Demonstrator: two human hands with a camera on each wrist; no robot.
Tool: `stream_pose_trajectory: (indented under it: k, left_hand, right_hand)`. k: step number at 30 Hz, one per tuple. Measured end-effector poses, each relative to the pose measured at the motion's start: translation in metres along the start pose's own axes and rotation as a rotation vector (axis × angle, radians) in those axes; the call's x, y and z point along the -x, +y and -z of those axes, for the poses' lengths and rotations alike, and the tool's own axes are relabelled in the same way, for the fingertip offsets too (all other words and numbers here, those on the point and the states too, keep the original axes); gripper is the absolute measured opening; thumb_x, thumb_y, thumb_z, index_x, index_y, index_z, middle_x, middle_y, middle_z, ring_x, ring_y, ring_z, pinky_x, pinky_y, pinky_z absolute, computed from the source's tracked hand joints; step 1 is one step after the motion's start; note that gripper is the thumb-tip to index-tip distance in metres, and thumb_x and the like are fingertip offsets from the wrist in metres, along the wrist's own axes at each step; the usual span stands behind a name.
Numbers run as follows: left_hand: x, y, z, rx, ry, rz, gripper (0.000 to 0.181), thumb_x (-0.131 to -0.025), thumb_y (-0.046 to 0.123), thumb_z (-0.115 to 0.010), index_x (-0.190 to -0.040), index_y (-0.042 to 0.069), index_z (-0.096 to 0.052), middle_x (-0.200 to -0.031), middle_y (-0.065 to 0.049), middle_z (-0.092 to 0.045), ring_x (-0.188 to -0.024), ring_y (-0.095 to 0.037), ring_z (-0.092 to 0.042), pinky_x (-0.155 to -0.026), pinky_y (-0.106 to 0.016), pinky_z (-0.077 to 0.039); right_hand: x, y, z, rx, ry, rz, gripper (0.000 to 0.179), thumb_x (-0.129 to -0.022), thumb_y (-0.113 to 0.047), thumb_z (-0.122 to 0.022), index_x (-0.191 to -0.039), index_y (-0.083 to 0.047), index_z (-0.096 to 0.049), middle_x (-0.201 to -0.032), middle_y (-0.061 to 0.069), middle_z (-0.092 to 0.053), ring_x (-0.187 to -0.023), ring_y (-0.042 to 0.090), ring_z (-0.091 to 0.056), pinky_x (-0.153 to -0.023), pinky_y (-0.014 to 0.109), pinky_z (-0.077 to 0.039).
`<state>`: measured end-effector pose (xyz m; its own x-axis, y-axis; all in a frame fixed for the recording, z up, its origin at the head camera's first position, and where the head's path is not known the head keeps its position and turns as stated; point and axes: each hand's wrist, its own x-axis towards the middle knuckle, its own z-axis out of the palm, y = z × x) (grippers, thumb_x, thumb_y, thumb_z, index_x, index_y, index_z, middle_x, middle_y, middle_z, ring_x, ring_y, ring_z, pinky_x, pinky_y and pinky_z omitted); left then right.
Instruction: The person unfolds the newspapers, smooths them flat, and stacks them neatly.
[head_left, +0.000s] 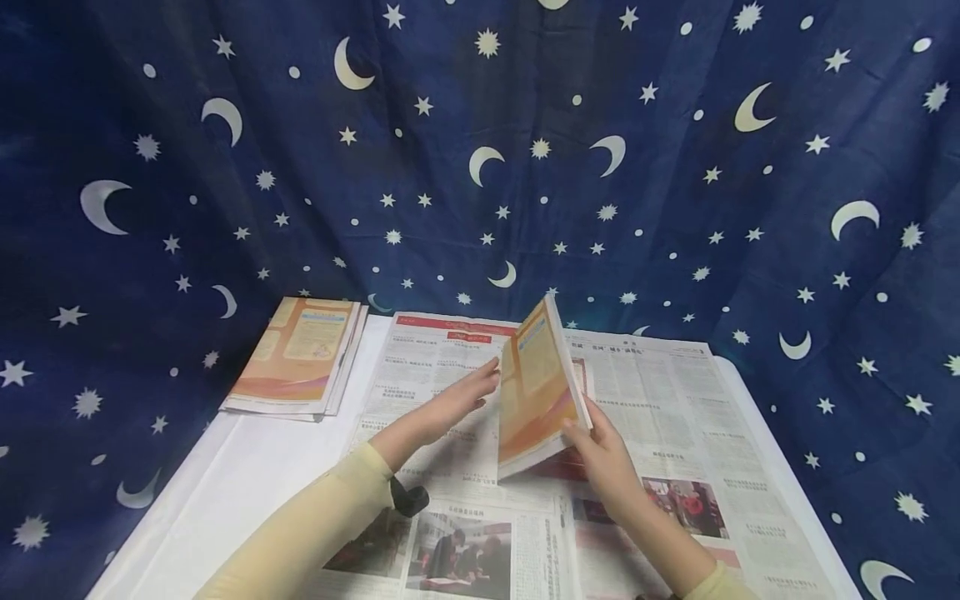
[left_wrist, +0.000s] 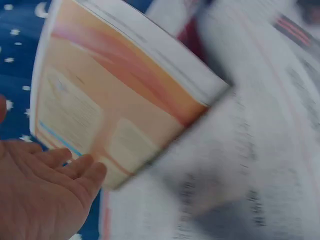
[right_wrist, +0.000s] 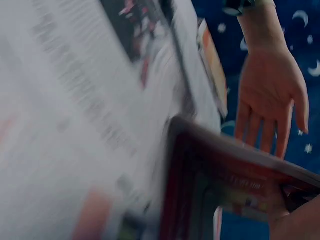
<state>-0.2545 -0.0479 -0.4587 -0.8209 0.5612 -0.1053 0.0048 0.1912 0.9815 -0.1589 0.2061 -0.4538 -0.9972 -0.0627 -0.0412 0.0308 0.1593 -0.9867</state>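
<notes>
A book [head_left: 536,383] with an orange cover stands tilted over the middle of the newspaper. At its lower right edge my right hand [head_left: 611,462] grips it, the thumb over the spine side. My left hand [head_left: 461,404] is held beside the orange cover with straight fingers; in the left wrist view the fingertips come close to the cover, and I cannot tell whether they touch. The right wrist view shows the book's other, dark red cover [right_wrist: 230,175], with the left palm [right_wrist: 270,95] beyond it.
A stack of similar orange books [head_left: 300,354] lies at the table's far left. Spread newspaper [head_left: 660,400] covers much of the white table [head_left: 255,483]. A dark blue curtain [head_left: 450,167] with moons and stars hangs behind and at both sides.
</notes>
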Motion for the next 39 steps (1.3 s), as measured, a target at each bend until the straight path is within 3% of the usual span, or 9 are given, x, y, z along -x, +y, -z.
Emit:
stream_pose_trajectory:
  k: [4, 7, 11, 16, 18, 23, 29, 34, 39]
  left_hand:
    - [0.007, 0.024, 0.013, 0.263, 0.032, 0.058, 0.073, -0.109, 0.047, -0.041, -0.165, 0.01, -0.013, -0.168, -0.015, -0.023, -0.15, -0.035, -0.031, -0.119, -0.045, -0.034]
    - [0.012, 0.034, 0.023, 0.37, 0.068, 0.111, 0.074, -0.109, 0.049, -0.041, -0.165, 0.011, -0.014, -0.166, -0.018, -0.027, -0.148, -0.038, -0.034, -0.116, -0.049, -0.038]
    - [0.019, 0.033, 0.042, 0.416, 0.113, 0.162, 0.069, -0.109, 0.053, -0.037, -0.164, 0.014, -0.022, -0.162, -0.018, -0.035, -0.142, -0.036, -0.045, -0.111, -0.051, -0.044]
    - [0.028, 0.021, 0.065, 0.398, 0.165, 0.231, 0.063, -0.11, 0.048, -0.034, -0.159, 0.009, -0.033, -0.153, -0.022, -0.046, -0.134, -0.035, -0.053, -0.103, -0.047, -0.052]
    - [0.032, 0.016, 0.071, 0.375, 0.183, 0.258, 0.06, -0.11, 0.041, -0.037, -0.159, 0.007, -0.03, -0.151, -0.023, -0.045, -0.132, -0.035, -0.055, -0.099, -0.045, -0.055]
    - [0.038, 0.001, 0.084, 0.279, 0.215, 0.287, 0.061, -0.107, 0.017, -0.045, -0.163, 0.008, -0.022, -0.141, -0.024, -0.052, -0.117, -0.033, -0.064, -0.091, -0.044, -0.059]
    - [0.041, -0.021, 0.094, 0.176, 0.269, 0.315, 0.068, -0.102, 0.004, -0.047, -0.163, 0.006, -0.018, -0.139, -0.026, -0.054, -0.103, -0.03, -0.07, -0.083, -0.043, -0.061]
    - [0.043, -0.039, 0.097, 0.143, 0.289, 0.332, 0.069, -0.101, 0.003, -0.049, -0.163, 0.005, -0.018, -0.144, -0.028, -0.05, -0.104, -0.031, -0.071, -0.082, -0.043, -0.062]
    - [0.043, -0.053, 0.095, 0.14, 0.31, 0.324, 0.069, -0.101, 0.001, -0.048, -0.163, 0.004, -0.019, -0.144, -0.028, -0.051, -0.105, -0.032, -0.07, -0.082, -0.044, -0.062]
  right_hand:
    - [-0.012, -0.012, -0.031, 0.005, -0.078, 0.083, 0.06, -0.104, -0.034, -0.06, -0.159, -0.027, -0.037, -0.155, 0.011, -0.046, -0.136, 0.037, -0.051, -0.113, 0.059, -0.036]
    - [-0.019, -0.019, -0.054, 0.023, -0.152, 0.106, 0.058, -0.105, -0.038, -0.057, -0.159, -0.03, -0.037, -0.163, 0.006, -0.035, -0.143, 0.039, -0.042, -0.112, 0.059, -0.038]
    - [-0.027, -0.021, -0.082, 0.075, -0.248, 0.105, 0.054, -0.107, -0.043, -0.051, -0.158, -0.031, -0.04, -0.158, 0.008, -0.043, -0.132, 0.041, -0.053, -0.102, 0.056, -0.05]
    - [-0.036, -0.015, -0.104, 0.124, -0.327, 0.078, 0.052, -0.107, -0.041, -0.052, -0.156, -0.025, -0.046, -0.16, 0.007, -0.041, -0.145, 0.034, -0.04, -0.113, 0.054, -0.04]
    - [-0.038, -0.01, -0.105, 0.146, -0.33, 0.069, 0.053, -0.106, -0.04, -0.054, -0.155, -0.024, -0.047, -0.159, 0.009, -0.043, -0.142, 0.034, -0.044, -0.113, 0.055, -0.04]
    - [-0.042, 0.002, -0.077, 0.178, -0.212, 0.011, 0.051, -0.106, -0.037, -0.055, -0.153, -0.021, -0.05, -0.155, 0.01, -0.048, -0.14, 0.036, -0.047, -0.116, 0.06, -0.033]
    - [-0.048, 0.017, -0.003, 0.254, -0.027, -0.102, 0.062, -0.107, -0.045, -0.049, -0.158, -0.011, -0.038, -0.161, 0.015, -0.037, -0.149, 0.038, -0.031, -0.121, 0.057, -0.021]
    - [-0.049, 0.032, 0.051, 0.234, 0.07, -0.245, 0.073, -0.108, -0.048, -0.043, -0.163, -0.007, -0.02, -0.162, 0.024, -0.03, -0.148, 0.044, -0.03, -0.12, 0.058, -0.026]
    - [-0.049, 0.044, 0.076, 0.104, 0.107, -0.338, 0.071, -0.11, -0.039, -0.039, -0.163, 0.001, -0.012, -0.159, 0.028, -0.029, -0.143, 0.042, -0.037, -0.114, 0.049, -0.041]
